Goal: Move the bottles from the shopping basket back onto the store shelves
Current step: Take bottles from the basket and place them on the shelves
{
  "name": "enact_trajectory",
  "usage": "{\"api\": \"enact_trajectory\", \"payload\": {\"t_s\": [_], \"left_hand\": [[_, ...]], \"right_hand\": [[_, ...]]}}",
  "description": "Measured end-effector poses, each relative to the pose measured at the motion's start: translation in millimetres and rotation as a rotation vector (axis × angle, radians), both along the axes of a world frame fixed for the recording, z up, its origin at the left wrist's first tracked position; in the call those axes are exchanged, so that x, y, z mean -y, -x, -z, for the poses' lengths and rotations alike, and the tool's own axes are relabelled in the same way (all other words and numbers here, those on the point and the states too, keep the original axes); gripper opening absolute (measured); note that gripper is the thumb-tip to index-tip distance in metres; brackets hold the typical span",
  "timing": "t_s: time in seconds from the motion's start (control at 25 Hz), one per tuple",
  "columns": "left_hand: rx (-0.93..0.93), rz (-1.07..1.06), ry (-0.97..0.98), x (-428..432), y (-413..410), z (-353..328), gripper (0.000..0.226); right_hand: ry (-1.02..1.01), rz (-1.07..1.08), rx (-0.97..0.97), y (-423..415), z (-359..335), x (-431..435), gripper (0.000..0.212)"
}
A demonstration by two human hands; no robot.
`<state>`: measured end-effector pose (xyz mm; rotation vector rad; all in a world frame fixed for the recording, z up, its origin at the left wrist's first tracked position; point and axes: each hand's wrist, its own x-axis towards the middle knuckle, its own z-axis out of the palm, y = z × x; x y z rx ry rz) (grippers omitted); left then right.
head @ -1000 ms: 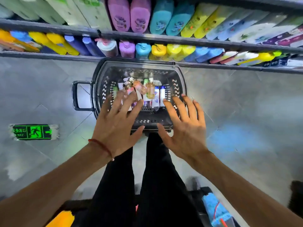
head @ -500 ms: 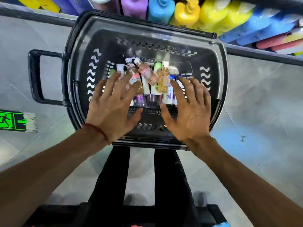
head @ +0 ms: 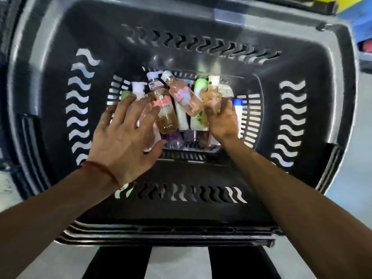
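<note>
The bottles (head: 182, 117) lie in a loose heap on the bottom of the shopping basket (head: 322, 57), mostly on their sides and overlapping. The right hand (head: 221, 121) is down among them at the right of the heap, and its grip is closed: the fingers curl round a small amber bottle (head: 212, 93) with a white cap, which points toward the far wall. Just left of it a pink bottle (head: 185, 97) lies slanted across a white tube and a green bottle (head: 201, 85). Next to that lies a larger amber bottle with a pink label (head: 165, 113).

The left hand (head: 124, 135) is spread over the left side of the heap, fingers straight and apart, its grip wide and holding nothing. The fingertips reach the white and green bottles there, though the blur makes it hard to say whether they press on them. A red thread (head: 102, 170) circles the left wrist. Purple bottles (head: 175, 139) lie at the near edge between the two hands.

The basket is dark grey with wavy slots in its walls. Below it are black trouser legs (head: 116, 262) on a pale floor (head: 177, 262).
</note>
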<state>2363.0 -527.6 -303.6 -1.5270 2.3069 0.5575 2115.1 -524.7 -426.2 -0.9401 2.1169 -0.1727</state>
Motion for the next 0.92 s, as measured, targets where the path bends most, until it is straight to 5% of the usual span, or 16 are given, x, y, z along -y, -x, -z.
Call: {"api": "enact_trajectory", "payload": {"t_s": [0.32,0.52,0.76,0.92], "left_hand": [[0.040,-0.011,-0.090,-8.9,-1.3,9.2,0.073],[-0.012,-0.143,-0.217,-4.2,5.9,-6.7,0.069],[-0.521,-0.867,-0.507,7.1,52.2,25.4,0.045],[-0.639,-1.311,-0.738,35.9,94.0,84.5,0.069]], "right_hand": [[-0.193,-0.089,-0.009,8.2,26.3,13.9,0.069],[-0.239,0.030,0.162,17.9,-1.4,-6.3,0.058],[-0.077,0.104,0.269,37.1,-74.2,-25.2,0.047],[-0.002,0.132,0.239,51.8,-78.9,-28.4,0.042]]}}
